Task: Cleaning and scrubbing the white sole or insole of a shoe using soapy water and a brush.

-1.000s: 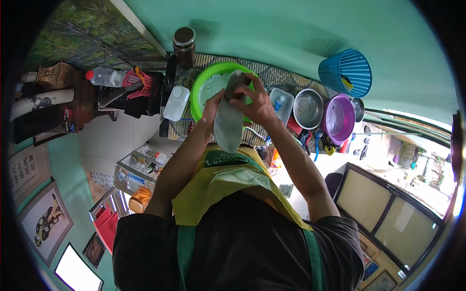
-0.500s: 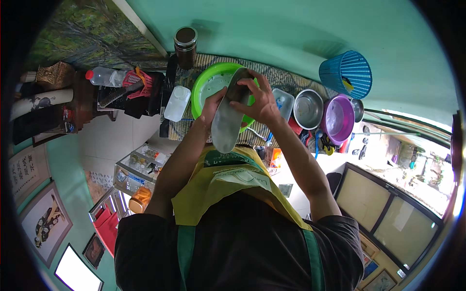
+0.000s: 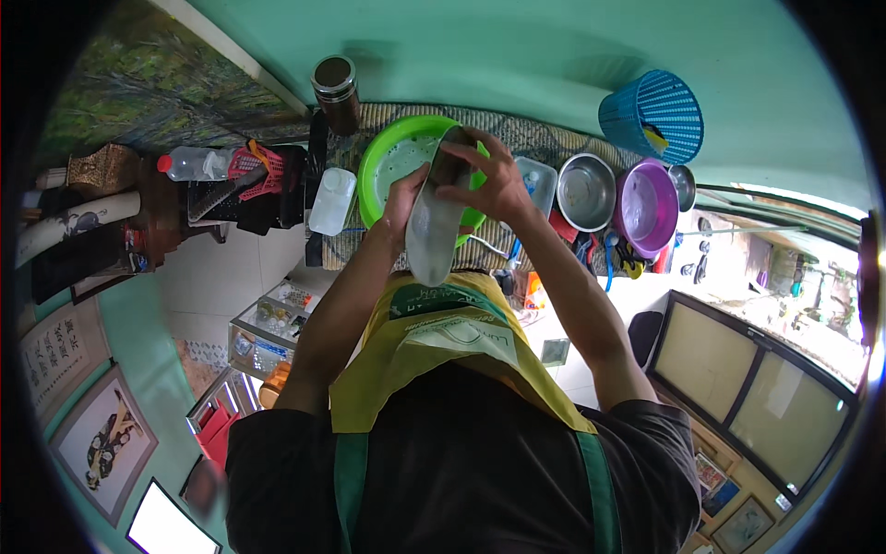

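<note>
A long, narrow oval piece point(image 3: 431, 242) is held tilted between my hands, pale grey at its near end and dark at its far end. I cannot make out its exact kind. My left hand point(image 3: 403, 198) grips its left edge, the fingers partly hidden behind it. From the right, my right hand point(image 3: 496, 180) is closed around its darker far part, thumb across the face and fingers curled over the edge. Just behind the piece stands a bright green basin point(image 3: 369, 175) of sudsy water, its right side partly covered by my right hand.
Left of the basin lie a whitish plastic container point(image 3: 332, 201) and a brown lidded canister point(image 3: 336, 90). To the right are a clear plastic tub point(image 3: 546, 175), a metal bowl point(image 3: 585, 192), a purple basin point(image 3: 648, 208) and a blue basket point(image 3: 637, 115). A patterned mat point(image 3: 517, 125) lies underneath.
My view has shifted slightly. Both hands keep their hold on the oval piece, its near end now a little higher and farther right in view.
</note>
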### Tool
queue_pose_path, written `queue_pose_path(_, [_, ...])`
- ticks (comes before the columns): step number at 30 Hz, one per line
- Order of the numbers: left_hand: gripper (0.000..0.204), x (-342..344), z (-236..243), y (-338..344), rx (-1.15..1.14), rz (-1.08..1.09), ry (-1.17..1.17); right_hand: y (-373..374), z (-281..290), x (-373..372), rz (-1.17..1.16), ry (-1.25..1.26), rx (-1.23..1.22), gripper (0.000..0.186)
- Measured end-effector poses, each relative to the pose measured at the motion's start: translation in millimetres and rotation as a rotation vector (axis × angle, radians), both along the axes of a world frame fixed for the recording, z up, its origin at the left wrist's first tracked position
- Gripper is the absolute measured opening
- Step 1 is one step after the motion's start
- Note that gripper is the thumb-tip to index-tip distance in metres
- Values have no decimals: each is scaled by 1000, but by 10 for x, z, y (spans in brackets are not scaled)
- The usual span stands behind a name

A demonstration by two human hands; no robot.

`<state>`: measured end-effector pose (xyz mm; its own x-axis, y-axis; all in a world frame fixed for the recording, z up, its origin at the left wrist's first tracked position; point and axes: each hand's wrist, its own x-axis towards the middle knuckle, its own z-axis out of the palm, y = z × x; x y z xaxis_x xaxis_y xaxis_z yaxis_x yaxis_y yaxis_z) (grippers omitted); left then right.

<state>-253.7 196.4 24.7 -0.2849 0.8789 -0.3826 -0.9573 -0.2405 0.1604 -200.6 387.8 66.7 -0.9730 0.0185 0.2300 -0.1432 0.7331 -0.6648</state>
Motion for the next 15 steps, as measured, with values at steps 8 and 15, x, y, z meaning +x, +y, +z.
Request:
queue_pose_path(8, [58,95,199,89,158,76,-2,-36,-8,116,41,2,-38,70])
queue_pose_path(15, [57,30,-271,69,66,184,-29,17,-26,-26,46,36,50,64])
